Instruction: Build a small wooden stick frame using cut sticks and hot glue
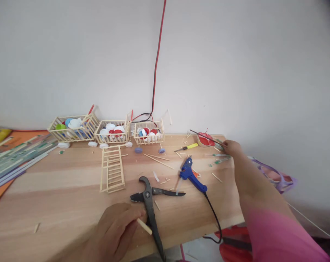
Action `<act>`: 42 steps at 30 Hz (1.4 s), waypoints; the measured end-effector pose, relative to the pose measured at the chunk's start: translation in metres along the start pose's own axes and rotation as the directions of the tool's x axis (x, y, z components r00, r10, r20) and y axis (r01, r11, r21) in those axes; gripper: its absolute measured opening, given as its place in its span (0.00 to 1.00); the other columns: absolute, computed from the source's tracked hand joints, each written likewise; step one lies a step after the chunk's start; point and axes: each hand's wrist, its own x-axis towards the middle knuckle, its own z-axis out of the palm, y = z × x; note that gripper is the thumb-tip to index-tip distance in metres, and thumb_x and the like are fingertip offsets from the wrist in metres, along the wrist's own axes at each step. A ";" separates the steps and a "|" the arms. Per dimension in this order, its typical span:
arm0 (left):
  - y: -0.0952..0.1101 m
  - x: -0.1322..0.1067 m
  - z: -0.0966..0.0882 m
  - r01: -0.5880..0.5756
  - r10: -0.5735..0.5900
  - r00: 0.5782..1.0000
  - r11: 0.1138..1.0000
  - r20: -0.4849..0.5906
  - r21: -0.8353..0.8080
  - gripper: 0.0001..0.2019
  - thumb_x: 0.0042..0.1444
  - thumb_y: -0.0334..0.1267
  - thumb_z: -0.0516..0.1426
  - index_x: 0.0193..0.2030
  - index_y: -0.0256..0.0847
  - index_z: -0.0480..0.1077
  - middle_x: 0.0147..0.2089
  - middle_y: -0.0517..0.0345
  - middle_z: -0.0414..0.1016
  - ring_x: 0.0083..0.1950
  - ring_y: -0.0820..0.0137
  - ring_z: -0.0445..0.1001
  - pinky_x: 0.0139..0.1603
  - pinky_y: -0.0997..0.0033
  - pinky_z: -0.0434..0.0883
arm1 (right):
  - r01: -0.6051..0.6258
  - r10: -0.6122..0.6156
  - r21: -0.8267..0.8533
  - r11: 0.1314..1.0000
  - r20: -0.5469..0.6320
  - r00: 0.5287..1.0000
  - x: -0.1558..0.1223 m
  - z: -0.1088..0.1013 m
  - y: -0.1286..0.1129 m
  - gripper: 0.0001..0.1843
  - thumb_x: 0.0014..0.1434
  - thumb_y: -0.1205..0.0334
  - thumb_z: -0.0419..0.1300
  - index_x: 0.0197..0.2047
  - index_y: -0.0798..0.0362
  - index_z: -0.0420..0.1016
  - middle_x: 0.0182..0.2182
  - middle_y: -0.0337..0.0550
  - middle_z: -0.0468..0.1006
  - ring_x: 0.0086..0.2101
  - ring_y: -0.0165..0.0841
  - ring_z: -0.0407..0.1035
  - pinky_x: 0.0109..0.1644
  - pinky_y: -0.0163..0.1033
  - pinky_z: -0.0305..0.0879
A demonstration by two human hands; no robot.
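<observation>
My left hand (116,229) rests on the wooden table (58,196) near its front edge, fingers pinched on a short wooden stick (144,226). Black pliers-like cutters (151,203) lie right beside that hand, touching the stick. My right hand (232,147), in a pink sleeve, reaches to the table's far right corner and is closed on a thin dark stick (205,137) that points left over a red and tan object (205,139). A blue glue gun (191,174) lies between the hands, its black cord running off the front edge.
Three small stick-built carts (110,131) filled with bottle caps stand along the wall. A stick ladder frame (112,173) lies mid-table. A yellow-handled screwdriver (187,147), loose sticks and caps are scattered. Coloured sticks (14,158) lie at the left. A red-black wire (156,65) hangs down the wall.
</observation>
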 end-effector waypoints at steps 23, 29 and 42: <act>-0.016 -0.012 -0.034 0.029 -0.317 0.815 0.858 0.484 0.513 0.13 0.61 0.36 0.47 0.30 0.41 0.70 0.33 0.54 0.73 0.33 0.67 0.73 0.33 0.68 0.66 | 0.642 -0.687 0.665 0.381 -0.261 0.678 -0.186 -0.086 -0.222 0.09 0.58 0.56 0.57 0.33 0.53 0.73 0.30 0.42 0.74 0.31 0.30 0.67 0.36 0.37 0.64; -0.026 -0.009 -0.052 0.154 -0.360 0.816 0.890 0.453 0.429 0.10 0.58 0.40 0.52 0.29 0.40 0.70 0.32 0.55 0.73 0.33 0.66 0.74 0.33 0.70 0.66 | 0.687 -0.764 0.676 0.266 -0.287 0.578 -0.203 -0.089 -0.259 0.07 0.59 0.58 0.57 0.35 0.51 0.74 0.33 0.43 0.75 0.34 0.32 0.68 0.39 0.39 0.66; -0.056 0.046 -0.080 0.757 -0.798 0.603 0.563 0.019 -0.331 0.13 0.51 0.47 0.56 0.29 0.38 0.72 0.19 0.65 0.65 0.18 0.77 0.58 0.20 0.76 0.55 | 0.732 -0.928 0.660 0.171 -0.141 0.344 -0.243 -0.087 -0.318 0.09 0.61 0.63 0.54 0.40 0.51 0.76 0.34 0.44 0.75 0.37 0.32 0.69 0.41 0.37 0.65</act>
